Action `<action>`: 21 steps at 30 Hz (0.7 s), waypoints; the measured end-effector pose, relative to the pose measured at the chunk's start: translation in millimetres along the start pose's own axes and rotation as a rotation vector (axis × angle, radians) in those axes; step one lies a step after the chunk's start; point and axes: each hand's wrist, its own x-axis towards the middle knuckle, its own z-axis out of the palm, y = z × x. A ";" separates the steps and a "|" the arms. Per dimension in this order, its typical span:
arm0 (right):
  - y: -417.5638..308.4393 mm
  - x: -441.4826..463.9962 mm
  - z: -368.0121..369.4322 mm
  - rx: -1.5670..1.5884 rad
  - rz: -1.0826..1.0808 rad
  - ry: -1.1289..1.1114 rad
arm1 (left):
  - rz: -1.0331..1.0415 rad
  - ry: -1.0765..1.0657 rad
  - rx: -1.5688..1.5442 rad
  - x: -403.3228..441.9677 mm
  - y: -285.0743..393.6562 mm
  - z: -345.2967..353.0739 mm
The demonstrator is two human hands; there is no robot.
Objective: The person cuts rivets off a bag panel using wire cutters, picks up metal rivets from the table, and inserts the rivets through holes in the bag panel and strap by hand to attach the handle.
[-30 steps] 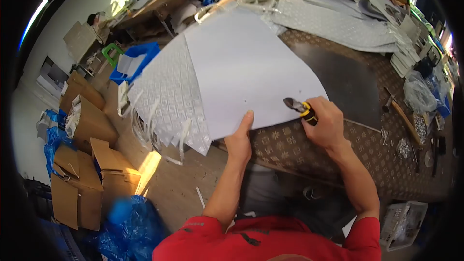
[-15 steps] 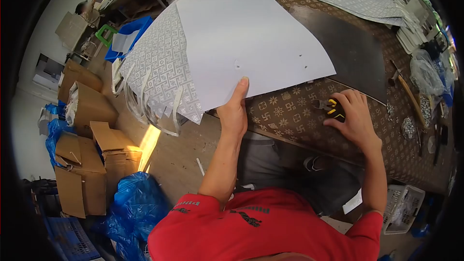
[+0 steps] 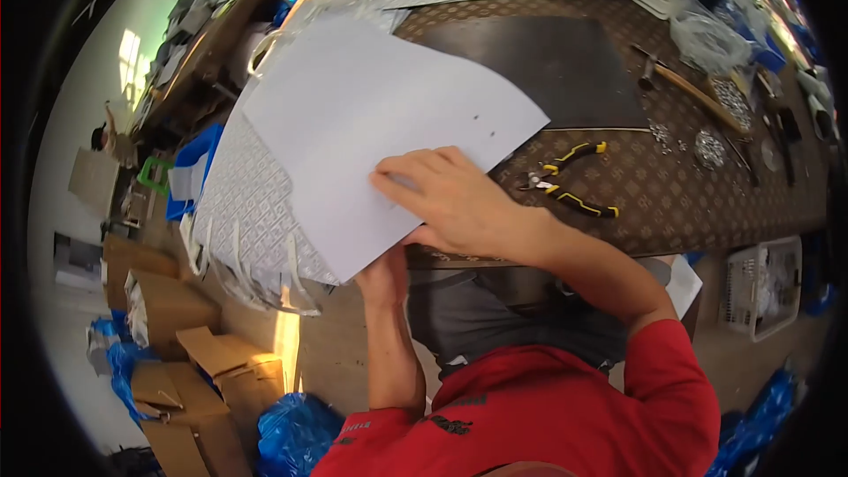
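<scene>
A large white sheet point(image 3: 353, 115) with small dark marks near its right end lies slanted across the near left of the table. My left hand point(image 3: 386, 278) is under its near edge; its fingers are hidden. Over the same edge bends my right hand point(image 3: 455, 203), its fingers closed on top of the sheet and its thumb down at the edge. Any small part beneath those fingers cannot be made out. To the right, yellow-and-black cutting pliers point(image 3: 574, 178) lie on the brown patterned table cover point(image 3: 495, 243) with their handles spread.
A dark flat sheet point(image 3: 548, 62) lies behind the pliers. At the right are a hammer point(image 3: 689, 88), small metal pieces point(image 3: 709, 148) and a clear plastic bag point(image 3: 707, 35). Silver patterned sheets point(image 3: 243, 190) overhang the left side, above cardboard boxes point(image 3: 181, 300) on the floor.
My right hand has left the pliers and come leftward onto the white sheet. My left thumb, earlier on top of the sheet, is now hidden. The view has shifted.
</scene>
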 end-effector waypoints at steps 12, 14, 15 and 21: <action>-16.6 -16.6 27.4 -0.013 0.112 0.221 | -0.183 -0.105 -0.401 2.4 -21.7 11.1; -16.4 -16.2 33.8 -0.034 0.130 0.242 | -0.094 -0.202 -0.414 0.0 -30.2 5.8; -13.8 -16.9 35.9 -0.036 0.118 0.250 | -0.016 -0.139 -0.256 -1.8 -37.7 8.5; -5.2 -15.6 58.3 -0.084 0.126 0.446 | -0.304 -0.375 -0.731 44.9 -66.4 -39.3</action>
